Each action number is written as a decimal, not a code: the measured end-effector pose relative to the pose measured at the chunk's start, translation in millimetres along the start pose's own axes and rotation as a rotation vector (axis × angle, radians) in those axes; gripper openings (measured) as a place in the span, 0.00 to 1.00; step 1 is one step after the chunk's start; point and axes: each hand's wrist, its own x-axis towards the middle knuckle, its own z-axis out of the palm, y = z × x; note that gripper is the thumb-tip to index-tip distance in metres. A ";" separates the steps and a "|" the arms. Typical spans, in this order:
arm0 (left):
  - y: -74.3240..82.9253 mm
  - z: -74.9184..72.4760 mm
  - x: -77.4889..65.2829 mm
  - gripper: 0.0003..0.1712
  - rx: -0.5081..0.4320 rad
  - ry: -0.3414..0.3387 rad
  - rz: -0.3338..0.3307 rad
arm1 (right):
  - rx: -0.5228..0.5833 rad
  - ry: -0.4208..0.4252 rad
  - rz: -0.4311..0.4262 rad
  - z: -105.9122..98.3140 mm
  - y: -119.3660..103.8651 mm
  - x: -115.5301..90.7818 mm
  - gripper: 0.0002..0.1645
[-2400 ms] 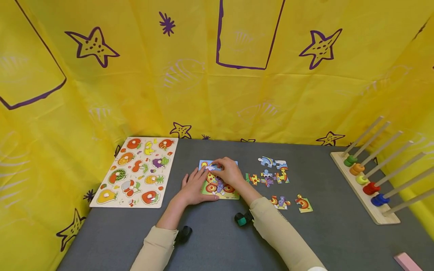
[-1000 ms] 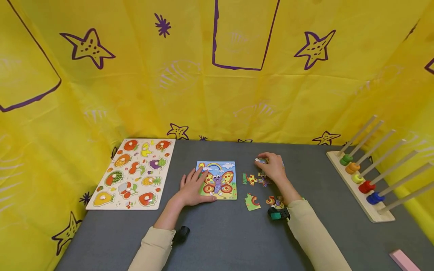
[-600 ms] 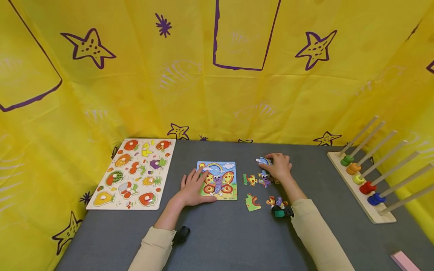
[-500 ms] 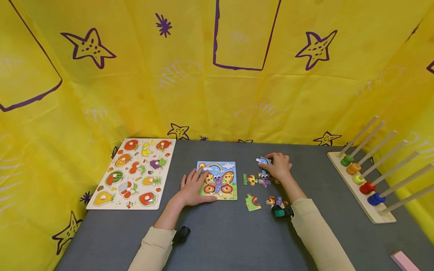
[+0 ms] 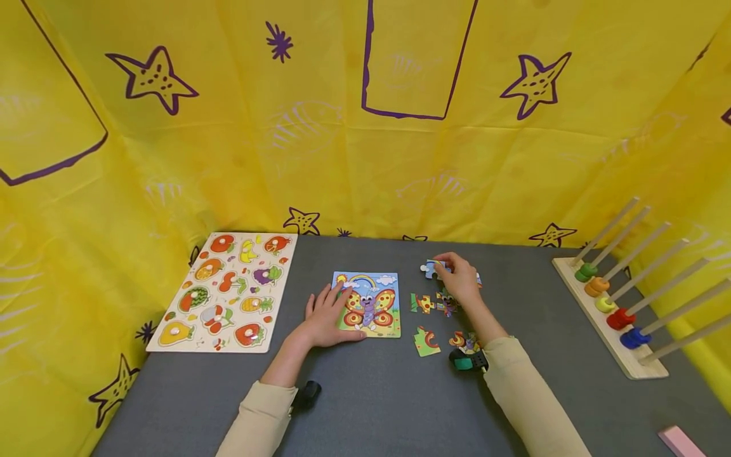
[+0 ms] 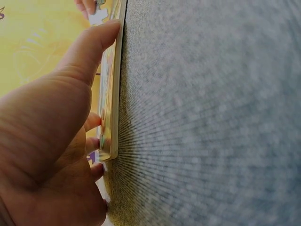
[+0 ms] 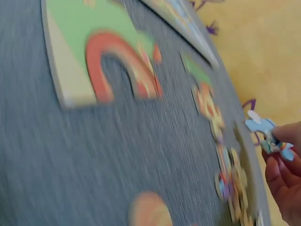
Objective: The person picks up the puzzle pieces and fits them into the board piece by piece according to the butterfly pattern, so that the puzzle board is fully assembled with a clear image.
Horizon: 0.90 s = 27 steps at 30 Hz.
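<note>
My left hand rests spread on the left side of a butterfly picture board, its thumb along the near edge. In the left wrist view, the thumb presses on the board's rim. To the right, my right hand pinches a blue jigsaw piece between thumb and fingertips. The right wrist view shows this piece raised off the tabletop. Below that hand lie more jigsaw pieces: a yellow-and-red one, a purple one, a green one and one partly behind the wrist camera.
A wooden fruit peg board lies to the left. On the right stands a wooden stacking rack with upright rods and coloured rings. A pink block sits at the near right. Yellow patterned cloth hangs behind the grey table.
My right hand has left the butterfly board and gone right to the loose pieces. It now holds a blue piece up and slightly left of where it lay. The left hand stays put.
</note>
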 end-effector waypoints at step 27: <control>2.4 -1.9 0.6 0.62 0.017 -0.012 -0.020 | 0.123 -0.162 -0.048 94.9 -71.5 -15.5 0.11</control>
